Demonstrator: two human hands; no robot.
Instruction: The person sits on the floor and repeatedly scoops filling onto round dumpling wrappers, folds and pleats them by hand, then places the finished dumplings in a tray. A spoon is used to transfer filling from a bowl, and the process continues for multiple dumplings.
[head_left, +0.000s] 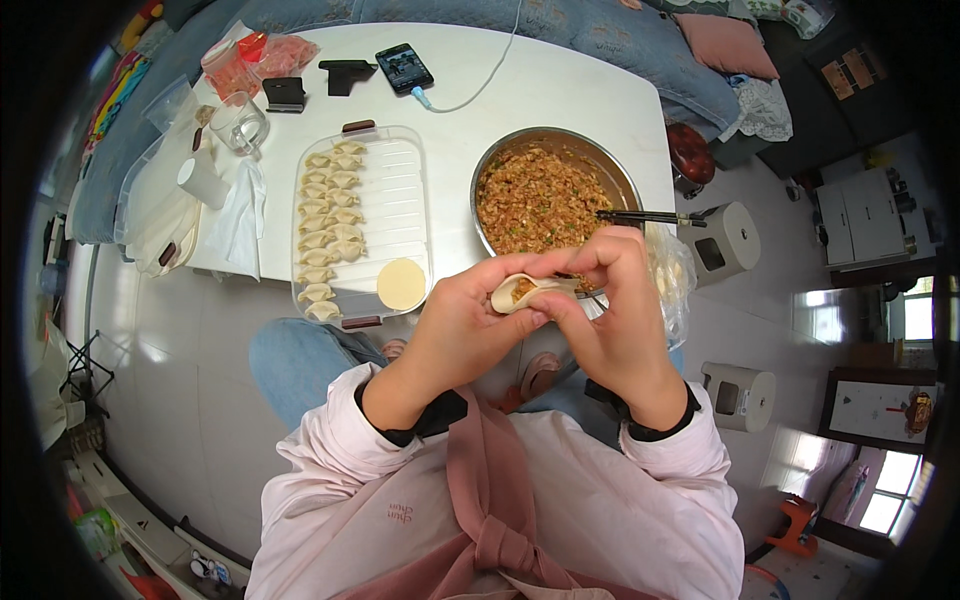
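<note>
A folded dumpling wrapper (511, 294) with filling showing at its left end is held between both hands. My left hand (472, 315) grips its left side, thumb below and fingers above. My right hand (611, 300) pinches its right part. Just beyond the hands stands a metal bowl (480, 225) of minced filling (544, 199), with dark chopsticks (652, 217) resting over its right rim. To the left lies a clear plastic tray (397, 180) with two columns of folded dumplings (345, 196) and a flat round wrapper (400, 284) at its near right corner.
Left on the white table (450, 67) are a glass mug (240, 124), a white cup (202, 182), tissue (240, 217) and a plastic lid. Phone stands (285, 95) and a charging phone (405, 68) lie at the back. A plastic bag (671, 277) hangs beside my right hand.
</note>
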